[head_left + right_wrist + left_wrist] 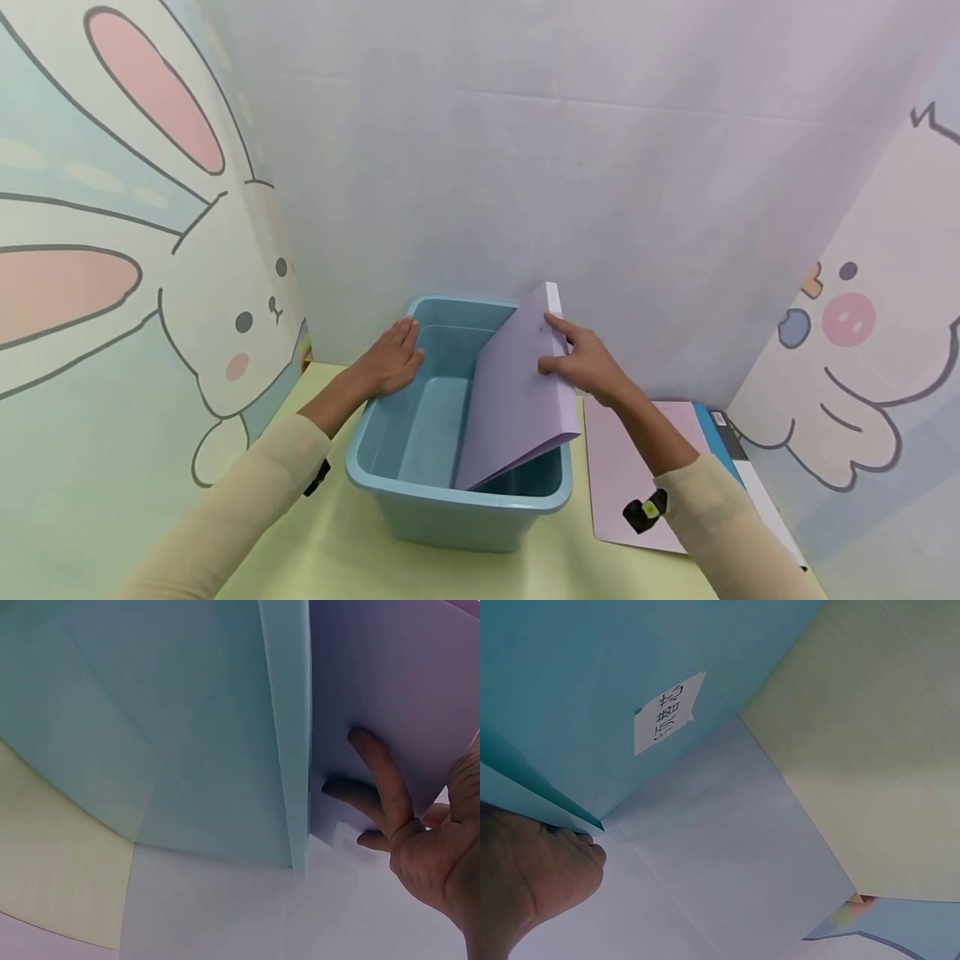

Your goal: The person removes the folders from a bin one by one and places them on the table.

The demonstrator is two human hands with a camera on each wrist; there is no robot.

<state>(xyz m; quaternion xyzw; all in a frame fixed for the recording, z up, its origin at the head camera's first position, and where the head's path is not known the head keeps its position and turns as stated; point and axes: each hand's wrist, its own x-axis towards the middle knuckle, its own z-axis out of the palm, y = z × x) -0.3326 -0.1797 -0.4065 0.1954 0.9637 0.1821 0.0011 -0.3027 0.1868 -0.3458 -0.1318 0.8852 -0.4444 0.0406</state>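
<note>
A purple folder [513, 387] with a wide spine leans inside a blue plastic bin [457, 496], its upper edge above the bin's right rim. My right hand [585, 362] grips the folder by its spine, thumb on the near face. In the right wrist view, several fingers of the right hand [427, 847] spread over the folder's other face [405, 682], just outside the bin wall [202, 735]. My left hand [390, 358] rests at the bin's left rim with its fingers fairly straight. From below, the left wrist view shows the left hand [544, 870] against that rim [532, 799].
Right of the bin, a pink folder [622, 483], a blue folder [716, 437] and a white one with a black band [761, 492] lie on the yellow-green table [315, 533]. A handwritten paper label [667, 716] is on the bin's outer wall. Cartoon-printed cloth walls surround the table.
</note>
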